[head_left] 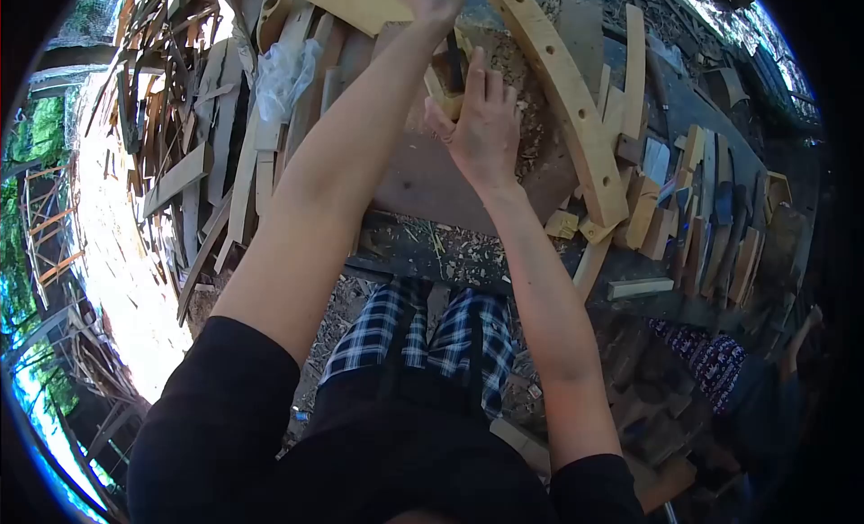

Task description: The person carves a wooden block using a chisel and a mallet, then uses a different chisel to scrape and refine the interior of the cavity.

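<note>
My left hand reaches the top edge of the view, where its fingers are cut off. Below it stands a narrow dark tool, its upper end hidden. Thumb and forefinger apart, my right hand grips the near end of a small yellowish wooden piece, beside the dark tool. The piece lies on a brown board strewn with shavings. A long curved wooden beam with several holes runs along the right side of the board.
Crumpled clear plastic lies on planks at the left. Several wooden blocks and strips stand at the right, with a small block near the bench's front edge. A person's patterned garment shows at the lower right.
</note>
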### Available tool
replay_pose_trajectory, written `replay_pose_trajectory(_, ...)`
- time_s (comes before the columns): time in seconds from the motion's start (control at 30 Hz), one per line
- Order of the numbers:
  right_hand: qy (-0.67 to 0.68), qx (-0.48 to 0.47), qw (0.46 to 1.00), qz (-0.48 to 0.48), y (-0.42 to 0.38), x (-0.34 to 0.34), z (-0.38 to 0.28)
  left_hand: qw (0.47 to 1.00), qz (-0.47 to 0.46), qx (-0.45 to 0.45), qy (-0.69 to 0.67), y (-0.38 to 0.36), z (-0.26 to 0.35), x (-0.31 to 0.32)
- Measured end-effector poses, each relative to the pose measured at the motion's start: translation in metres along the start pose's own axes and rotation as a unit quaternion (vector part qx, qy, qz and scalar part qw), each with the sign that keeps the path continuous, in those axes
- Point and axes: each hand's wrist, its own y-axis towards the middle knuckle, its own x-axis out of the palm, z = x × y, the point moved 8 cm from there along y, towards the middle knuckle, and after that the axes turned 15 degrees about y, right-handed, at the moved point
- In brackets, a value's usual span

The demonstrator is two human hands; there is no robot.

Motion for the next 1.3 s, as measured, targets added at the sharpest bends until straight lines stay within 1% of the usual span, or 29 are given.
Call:
replay_pose_trajectory(0.07,-0.002,-0.014,1.0,0.008,-0.012,-0.004,-0.007,0.998,0.039,0.023,0.053,-0.017,-0.003,-0.001)
replay_pose_trajectory(0.1,-0.002,-0.06,0.997,0.044,0.018,-0.005,-0.004,0.995,0.082,0.055,0.031,0.008,0.027,-0.013)
replay_pose_trajectory(0.17,0.005,-0.024,0.999,0.034,0.008,-0.003,-0.001,0.992,0.08,0.051,-0.082,0.002,0.014,-0.015)
replay_pose_trajectory(0.2,0.006,-0.022,0.999,0.032,0.006,-0.005,-0.002,0.993,0.078,0.048,-0.08,-0.01,0.027,-0.038)
replay_pose_trajectory(0.23,0.003,-0.027,0.999,0.036,0.008,-0.005,-0.003,0.992,0.012,0.034,-0.12,-0.03,0.052,-0.069)
replay_pose_trajectory(0.27,-0.001,-0.026,0.999,0.034,0.004,-0.006,-0.001,0.985,-0.059,0.011,-0.159,-0.047,0.063,-0.079)
replay_pose_trajectory(0.3,-0.003,-0.021,0.999,0.026,0.0,-0.005,0.001,0.985,-0.062,0.002,-0.158,-0.045,0.054,-0.069)
replay_pose_trajectory(0.33,0.0,-0.022,1.0,0.022,0.0,-0.004,0.001,0.982,0.044,0.082,-0.163,-0.04,0.055,-0.077)
replay_pose_trajectory(0.37,0.005,-0.026,0.999,0.025,0.004,-0.004,-0.001,0.96,0.153,0.168,-0.166,-0.038,0.058,-0.087)
replay_pose_trajectory(0.43,0.001,-0.024,1.0,0.018,0.003,-0.004,-0.003,0.956,0.171,0.167,-0.172,-0.032,0.048,-0.089)
replay_pose_trajectory(0.5,-0.006,-0.036,0.999,0.015,0.003,-0.007,-0.007,0.965,0.195,0.073,-0.157,-0.018,0.013,-0.087)
replay_pose_trajectory(0.53,-0.009,-0.026,1.0,-0.001,0.004,-0.006,-0.004,0.977,0.187,0.006,-0.105,-0.008,-0.021,-0.063)
replay_pose_trajectory(0.57,-0.013,-0.012,1.0,-0.018,0.006,-0.003,-0.001,0.974,0.198,0.007,-0.113,-0.009,-0.017,-0.067)
replay_pose_trajectory(0.63,-0.01,-0.031,0.999,-0.016,0.008,-0.004,-0.002,0.963,0.198,0.031,-0.182,-0.022,-0.004,-0.067)
replay_pose_trajectory(0.7,-0.003,-0.049,0.999,-0.023,0.009,-0.007,-0.003,0.965,0.199,0.018,-0.172,-0.027,0.01,-0.067)
replay_pose_trajectory(0.77,0.036,-0.048,0.995,-0.074,0.016,-0.008,0.004,0.968,0.194,0.015,-0.161,-0.02,0.017,-0.077)
replay_pose_trajectory(0.8,0.031,-0.046,0.995,-0.077,0.022,-0.016,0.008,0.957,0.195,0.025,-0.215,-0.021,0.028,-0.096)
replay_pose_trajectory(0.87,0.073,-0.025,0.982,-0.174,0.034,-0.019,0.012,0.928,0.194,0.044,-0.316,-0.028,0.043,-0.128)
replay_pose_trajectory(0.9,0.072,-0.023,0.981,-0.18,0.042,-0.023,0.013,0.929,0.194,0.037,-0.314,-0.03,0.044,-0.132)
replay_pose_trajectory(0.97,0.078,0.029,0.96,-0.267,0.049,-0.015,0.023,0.922,0.168,0.062,-0.343,-0.028,0.051,-0.129)
replay_pose_trajectory(1.0,0.078,0.033,0.96,-0.268,0.048,-0.014,0.026,0.929,0.178,0.086,-0.313,-0.029,0.053,-0.125)
replay_pose_trajectory(1.07,0.067,-0.001,0.966,-0.25,0.048,-0.015,0.026,0.934,0.183,0.094,-0.291,-0.028,0.05,-0.112)
replay_pose_trajectory(1.1,0.066,0.002,0.965,-0.253,0.045,-0.012,0.028,0.938,0.191,0.103,-0.269,-0.028,0.048,-0.107)
replay_pose_trajectory(1.17,0.066,-0.033,0.977,-0.202,0.041,-0.012,0.025,0.932,0.183,0.101,-0.294,-0.024,0.039,-0.095)
replay_pose_trajectory(1.2,0.066,-0.029,0.977,-0.203,0.041,-0.009,0.024,0.925,0.175,0.105,-0.32,-0.021,0.036,-0.087)
replay_pose_trajectory(1.23,0.055,-0.037,0.981,-0.182,0.039,-0.01,0.022,0.927,0.169,0.101,-0.318,-0.018,0.032,-0.08)
replay_pose_trajectory(1.27,0.045,-0.048,0.985,-0.161,0.038,-0.011,0.02,0.947,0.179,0.064,-0.259,-0.014,0.024,-0.075)
replay_pose_trajectory(1.3,0.047,-0.046,0.985,-0.161,0.037,-0.007,0.021,0.96,0.192,0.031,-0.2,-0.007,0.019,-0.071)
